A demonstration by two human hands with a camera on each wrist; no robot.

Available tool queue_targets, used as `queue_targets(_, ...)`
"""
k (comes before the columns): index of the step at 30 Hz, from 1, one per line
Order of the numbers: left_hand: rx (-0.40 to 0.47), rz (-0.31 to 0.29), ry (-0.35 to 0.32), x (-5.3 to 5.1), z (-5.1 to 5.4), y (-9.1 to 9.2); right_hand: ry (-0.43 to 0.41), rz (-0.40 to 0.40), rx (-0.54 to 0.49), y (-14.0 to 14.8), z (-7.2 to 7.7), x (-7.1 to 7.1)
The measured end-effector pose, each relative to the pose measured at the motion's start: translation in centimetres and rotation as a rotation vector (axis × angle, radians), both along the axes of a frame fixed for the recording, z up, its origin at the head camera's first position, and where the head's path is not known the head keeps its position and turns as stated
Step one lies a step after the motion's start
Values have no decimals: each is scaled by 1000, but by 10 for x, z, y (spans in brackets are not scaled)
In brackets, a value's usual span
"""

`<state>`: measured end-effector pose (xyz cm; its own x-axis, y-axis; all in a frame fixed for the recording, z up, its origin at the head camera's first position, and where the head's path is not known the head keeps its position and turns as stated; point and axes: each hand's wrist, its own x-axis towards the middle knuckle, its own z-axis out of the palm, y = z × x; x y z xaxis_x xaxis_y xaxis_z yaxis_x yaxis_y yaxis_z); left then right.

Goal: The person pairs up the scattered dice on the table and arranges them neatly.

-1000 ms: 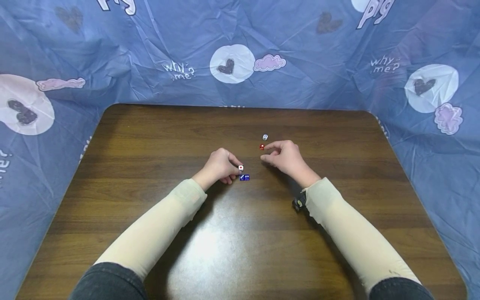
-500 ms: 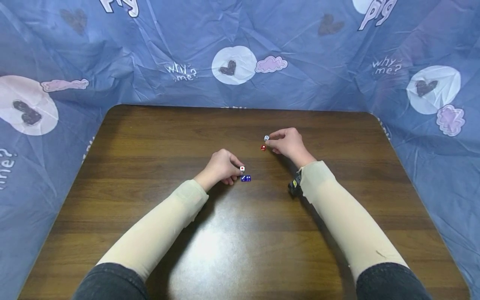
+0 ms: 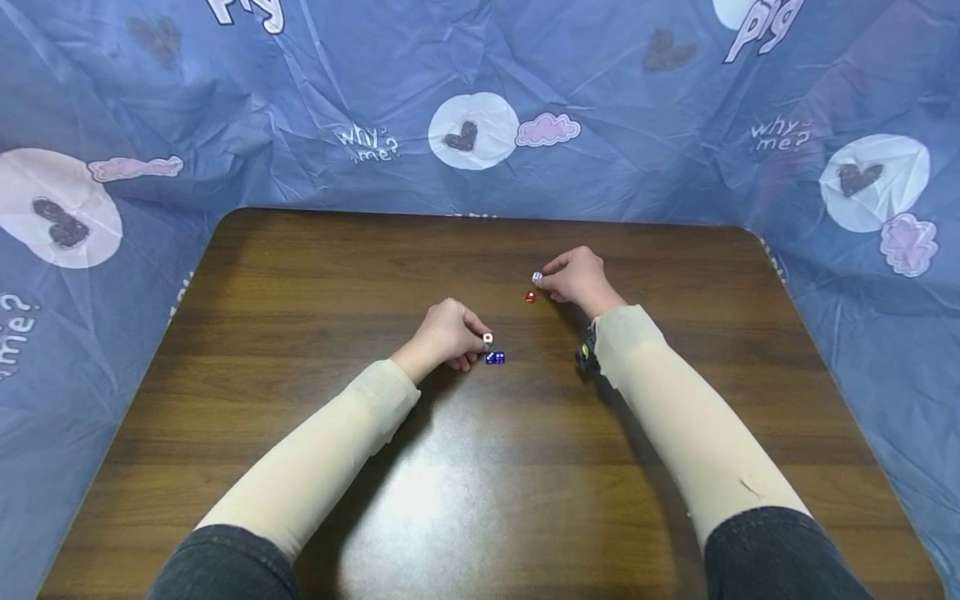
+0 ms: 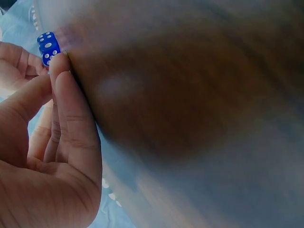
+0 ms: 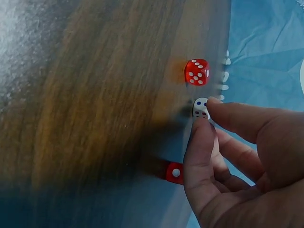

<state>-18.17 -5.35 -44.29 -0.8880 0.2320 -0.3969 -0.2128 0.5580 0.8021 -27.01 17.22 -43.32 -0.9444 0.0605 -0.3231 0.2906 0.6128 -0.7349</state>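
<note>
from here i see the left hand point(image 3: 448, 332) with thumb and finger clamped on a red-dotted white die point(image 3: 487, 338), held right at the fingertips. just below that grip, toward the person, two blue dice point(image 3: 495, 358) sit side by side on the brown table point(image 3: 262, 333). the left wrist view gives the blue faces up close, but the fingers there hide the white one.

the right hand point(image 3: 581, 275), farther out, pinches a blue-dotted white die point(image 5: 201, 108) between thumb and finger; i can't tell whether it rests on the wood. just on the person's side of that grip lies a red die point(image 5: 196, 72). only the right wrist view shows a second red die point(image 5: 175, 172), on the other side of the pinch and partly behind a finger; from the head, that hand covers it. a patterned blue cloth point(image 3: 405, 83) hangs beyond both hands.
</note>
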Motion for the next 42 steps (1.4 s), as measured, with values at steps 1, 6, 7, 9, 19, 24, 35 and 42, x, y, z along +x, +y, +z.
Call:
queue_targets(1, 1, 1, 0, 0, 0, 0, -2, 3, 14, -1, 0, -1)
queue_targets(6, 3, 4, 4, 1, -1, -1, 3, 22, 53, -6, 2, -1)
queue_targets(7, 4, 3, 7, 1, -1, -1, 5, 26, 63, -7, 3, -1)
queue_targets(9, 7, 0, 11, 1, -1, -1, 12, 29, 78, -8, 3, -1)
queue_targets(19, 1, -4, 14, -1, -3, -1, 24, 46, 145, -9, 3, -1)
queue_targets(24, 7, -6, 12, -1, -2, -1, 26, 44, 159, -9, 1, -2)
queue_targets(35, 18, 1, 13, 1, -1, -1, 73, 86, 241, -11, 1, 1)
queue_targets(42, 13, -2, 6, 0, -1, -2, 54, 51, 202, -10, -1, 0)
